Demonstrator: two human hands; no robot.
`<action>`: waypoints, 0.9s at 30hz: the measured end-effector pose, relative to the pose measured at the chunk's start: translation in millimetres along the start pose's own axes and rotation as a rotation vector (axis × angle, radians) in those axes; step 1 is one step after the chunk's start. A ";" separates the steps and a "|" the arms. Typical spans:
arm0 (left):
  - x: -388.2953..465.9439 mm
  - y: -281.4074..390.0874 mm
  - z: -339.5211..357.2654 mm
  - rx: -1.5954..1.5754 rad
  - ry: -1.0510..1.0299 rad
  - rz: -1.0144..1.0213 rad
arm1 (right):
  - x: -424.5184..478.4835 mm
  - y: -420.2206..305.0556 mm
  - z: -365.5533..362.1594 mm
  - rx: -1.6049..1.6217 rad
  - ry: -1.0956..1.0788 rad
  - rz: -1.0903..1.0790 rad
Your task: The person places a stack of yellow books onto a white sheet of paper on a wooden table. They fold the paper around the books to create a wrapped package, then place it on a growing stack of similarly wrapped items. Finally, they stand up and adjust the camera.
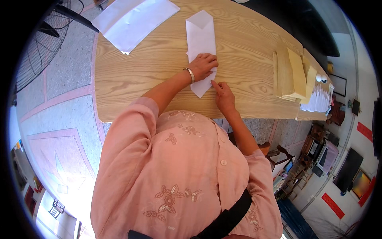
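Observation:
A long folded white paper (200,38) lies on the wood-grain table in front of me. Its far end shows a triangular fold, and its near end comes to a point. My left hand (203,66), with a metal bracelet (190,75) at the wrist, rests palm down across the lower half of the paper, its fingers bent near the right edge. Just below it, my right hand (224,95) touches the paper's lower right edge with one extended digit. The other right fingers are curled, and whether they pinch the paper is hidden.
White sheets (134,22) lie at the table's (143,77) far left corner. On the right stand stacked tan paper envelopes (291,74), beside a row of white folded papers (316,100) and two small white round objects (321,78). A wire-caged fan (44,44) stands left of the table.

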State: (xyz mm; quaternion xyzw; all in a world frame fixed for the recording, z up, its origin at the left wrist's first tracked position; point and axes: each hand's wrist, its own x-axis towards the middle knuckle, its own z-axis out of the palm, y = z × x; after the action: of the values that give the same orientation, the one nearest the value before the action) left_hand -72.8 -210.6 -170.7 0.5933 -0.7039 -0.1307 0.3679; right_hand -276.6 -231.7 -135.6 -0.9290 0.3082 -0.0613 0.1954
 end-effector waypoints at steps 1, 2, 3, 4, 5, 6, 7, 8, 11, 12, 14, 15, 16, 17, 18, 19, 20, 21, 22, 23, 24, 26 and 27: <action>0.4 -0.5 1.2 0.001 -0.006 0.000 | -1.0 3.4 0.5 0.003 0.006 -0.012; -0.3 -1.3 3.3 0.001 -0.011 0.000 | -3.4 6.8 1.1 0.066 0.015 -0.013; -0.7 -1.1 2.7 0.003 -0.017 -0.002 | -6.8 9.2 2.4 0.131 0.023 -0.016; 0.2 -1.3 2.3 -0.021 -0.025 -0.008 | -10.2 11.5 3.2 0.195 0.031 -0.020; 1.6 -1.5 1.9 -0.045 -0.032 -0.014 | -13.4 13.4 3.8 0.320 0.058 0.038; 0.2 -1.4 -0.9 -0.065 -0.041 -0.028 | -16.0 11.0 4.7 0.450 0.079 0.094; 3.2 -5.9 -4.4 -0.110 -0.115 -0.039 | -18.1 8.8 4.9 0.580 0.099 0.150; 9.9 -14.1 -9.6 -0.155 -0.188 -0.052 | -19.0 8.6 2.2 0.747 0.061 0.248; 12.9 -17.3 -39.8 -0.234 -0.193 -0.026 | -16.6 -2.0 -12.7 1.102 -0.010 0.460; 9.2 -16.9 -52.1 -0.245 -0.154 -0.010 | -15.6 -7.0 -14.4 1.125 -0.013 0.458; -6.7 -19.7 -66.9 -0.084 -0.174 0.038 | -17.0 -13.2 -12.5 1.098 0.003 0.406; -15.4 -21.8 -72.6 -0.006 -0.180 0.060 | -17.8 -18.0 -9.8 1.047 0.016 0.351; -23.9 -25.4 -71.0 0.047 -0.253 0.026 | -18.2 -21.9 -7.3 0.997 0.029 0.297; -31.0 -28.3 -67.5 0.061 -0.234 0.037 | -17.9 -23.8 -5.1 0.942 0.041 0.259; -37.4 -30.1 -65.2 0.076 -0.214 0.046 | -16.1 -25.2 -2.5 0.888 0.051 0.220; -42.2 -32.0 -62.3 0.091 -0.194 0.055 | -14.3 -27.2 -0.5 0.833 0.062 0.181; -45.6 -34.0 -58.8 0.091 -0.173 0.051 | -12.7 -30.0 1.2 0.791 0.088 0.138; -47.6 -34.0 -56.6 0.090 -0.151 0.047 | -10.9 -33.2 2.1 0.747 0.113 0.096; -49.4 -34.2 -54.5 0.090 -0.130 0.043 | -9.3 -35.7 2.7 0.703 0.138 0.053; -50.9 -34.7 -52.6 0.077 -0.135 0.024 | -8.1 -37.3 3.0 0.697 0.131 0.051; -51.5 -34.6 -50.8 0.063 -0.140 0.007 | -7.5 -38.3 2.8 0.690 0.127 0.050; -52.6 -34.5 -47.4 0.053 -0.139 -0.016 | -6.0 -39.5 1.7 0.654 0.114 0.043; -53.3 -34.0 -46.6 0.059 -0.135 -0.020 | -5.3 -40.3 1.4 0.626 0.108 0.038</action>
State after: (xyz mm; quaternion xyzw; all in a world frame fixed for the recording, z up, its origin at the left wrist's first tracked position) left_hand -15.0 -158.1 -178.8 0.6009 -0.7245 -0.1533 0.3008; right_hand -258.4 -198.5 -120.7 -0.8132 0.3015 -0.1988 0.4565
